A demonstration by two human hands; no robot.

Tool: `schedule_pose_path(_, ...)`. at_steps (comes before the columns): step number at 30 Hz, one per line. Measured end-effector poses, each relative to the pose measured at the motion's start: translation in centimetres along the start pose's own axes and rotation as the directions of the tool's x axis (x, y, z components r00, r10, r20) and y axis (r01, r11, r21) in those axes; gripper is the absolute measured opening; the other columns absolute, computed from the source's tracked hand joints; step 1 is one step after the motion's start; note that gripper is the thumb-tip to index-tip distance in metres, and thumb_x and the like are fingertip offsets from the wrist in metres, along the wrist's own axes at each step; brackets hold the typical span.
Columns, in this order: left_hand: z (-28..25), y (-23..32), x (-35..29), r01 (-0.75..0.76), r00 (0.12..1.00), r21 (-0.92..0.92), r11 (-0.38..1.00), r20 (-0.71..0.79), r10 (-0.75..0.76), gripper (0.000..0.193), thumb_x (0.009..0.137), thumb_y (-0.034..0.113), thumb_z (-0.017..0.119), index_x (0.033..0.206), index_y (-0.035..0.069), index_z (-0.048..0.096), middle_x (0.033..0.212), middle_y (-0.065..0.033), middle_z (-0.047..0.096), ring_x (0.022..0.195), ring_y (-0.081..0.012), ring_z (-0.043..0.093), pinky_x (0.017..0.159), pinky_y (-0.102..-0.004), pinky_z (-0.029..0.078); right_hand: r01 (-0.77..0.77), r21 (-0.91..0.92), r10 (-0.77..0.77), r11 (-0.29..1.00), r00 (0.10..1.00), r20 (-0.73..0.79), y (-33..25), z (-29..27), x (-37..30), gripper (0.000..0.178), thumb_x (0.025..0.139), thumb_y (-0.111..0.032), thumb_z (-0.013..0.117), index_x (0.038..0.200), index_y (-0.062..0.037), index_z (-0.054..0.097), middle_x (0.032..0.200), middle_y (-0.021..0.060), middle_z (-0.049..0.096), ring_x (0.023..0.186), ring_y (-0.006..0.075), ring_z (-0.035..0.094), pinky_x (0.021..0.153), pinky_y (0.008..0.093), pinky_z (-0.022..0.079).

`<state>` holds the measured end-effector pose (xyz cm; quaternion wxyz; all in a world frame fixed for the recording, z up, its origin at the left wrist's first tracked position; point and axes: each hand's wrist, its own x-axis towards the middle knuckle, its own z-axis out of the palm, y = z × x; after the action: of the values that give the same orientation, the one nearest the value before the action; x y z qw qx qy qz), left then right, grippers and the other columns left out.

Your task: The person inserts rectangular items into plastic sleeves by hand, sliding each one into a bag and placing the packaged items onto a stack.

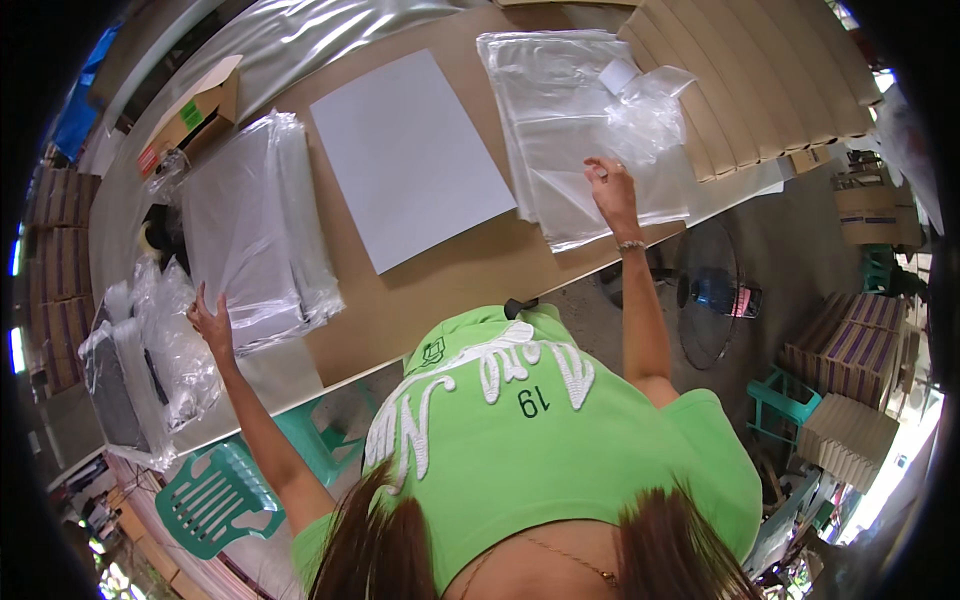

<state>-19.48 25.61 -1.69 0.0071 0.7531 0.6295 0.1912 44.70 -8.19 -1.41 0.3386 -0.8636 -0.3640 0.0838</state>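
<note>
You have bare desk between the white sheet and the near edge. Your left grip spreads beside the left plastic stack; your right grip curls over the right plastic stack, pinching unclear. Crumpled plastic crowds the left, brown cardboard the far right.

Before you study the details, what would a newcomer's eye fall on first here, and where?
Probably the bright green shirt with white lettering, filling the lower middle. Next, the large white rectangular sheet at upper middle, between a left pile of clear plastic and a right pile of clear plastic. The left hand is near the left pile, the right hand over the other.
</note>
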Motion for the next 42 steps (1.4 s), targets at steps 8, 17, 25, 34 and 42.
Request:
schedule_pose_path(8, -1.8, 19.2, 1.1, -0.146, 0.985, -0.417, 0.897, 0.023, 0.171, 0.043, 0.086, 0.025, 0.062, 0.126, 0.013, 0.054, 0.127, -0.0141, 0.048, 0.118, -0.0296, 0.038, 0.1, -0.04, 0.033, -0.013, -0.083, 0.007, 0.996, 0.997, -0.072, 2.3, 3.9, 2.6, 0.021, 0.073, -0.019, 0.073, 0.09, -0.0095, 0.063, 0.088, 0.0124, 0.058, 0.088, 0.0299, 0.056, 0.078, 0.0386, 0.046)
schedule_pose_path(17, -1.7, 34.4, -3.2, 0.047, 0.947, -0.863, 0.502, 0.198, 0.252, 0.038, 0.087, 0.019, 0.062, 0.123, 0.01, 0.055, 0.117, -0.0106, 0.052, 0.099, -0.0187, 0.052, 0.086, -0.032, 0.045, -0.273, -0.39, 0.035, 0.879, 0.854, -0.519, 2.2, -1.8, 7.3, 0.061, 0.069, -0.023, 0.076, 0.122, -0.0217, 0.046, 0.122, 0.0069, 0.041, 0.112, 0.0293, 0.04, 0.093, 0.0474, 0.031)
schedule_pose_path(25, -19.4, 44.0, -10.8, -0.684, 0.589, -0.672, -0.282, -0.738, 0.33, 0.008, 0.079, 0.01, 0.054, 0.08, 0.002, 0.056, 0.079, -0.0069, 0.059, 0.069, -0.02, 0.054, 0.062, -0.031, 0.043, -0.187, -0.1, 0.148, 0.977, 0.939, -0.31, 9.0, -5.8, 8.8, 0.021, 0.077, -0.028, 0.07, 0.086, -0.0088, 0.066, 0.092, 0.0074, 0.066, 0.09, 0.0276, 0.06, 0.08, 0.0399, 0.044)
schedule_pose_path(34, -25.1, 45.1, -13.5, -0.849, 0.298, -0.223, -0.479, -0.951, -0.084, 0.041, 0.087, 0.015, 0.052, 0.126, 0.005, 0.047, 0.135, -0.0111, 0.039, 0.121, -0.025, 0.039, 0.095, -0.0395, 0.037, -0.033, 0.487, -0.06, 0.873, 0.983, 0.174, -2.4, -11.3, 3.8, 0.018, 0.089, -0.018, 0.06, 0.093, -0.0012, 0.059, 0.088, 0.0066, 0.065, 0.085, 0.0119, 0.057, 0.08, 0.0242, 0.043)
schedule_pose_path(42, -25.7, 43.5, -13.1, -0.583, 0.335, -0.174, -0.794, -0.941, -0.04, 0.038, 0.085, 0.007, 0.048, 0.121, -0.004, 0.048, 0.128, -0.0158, 0.044, 0.115, -0.0271, 0.041, 0.092, -0.0323, 0.039, -0.14, 0.763, -0.181, 0.631, 0.93, 0.32, -8.3, -12.0, 2.5, 0.036, 0.089, -0.028, 0.06, 0.111, 0.0003, 0.054, 0.092, 0.0057, 0.065, 0.086, 0.0108, 0.06, 0.08, 0.0256, 0.046)
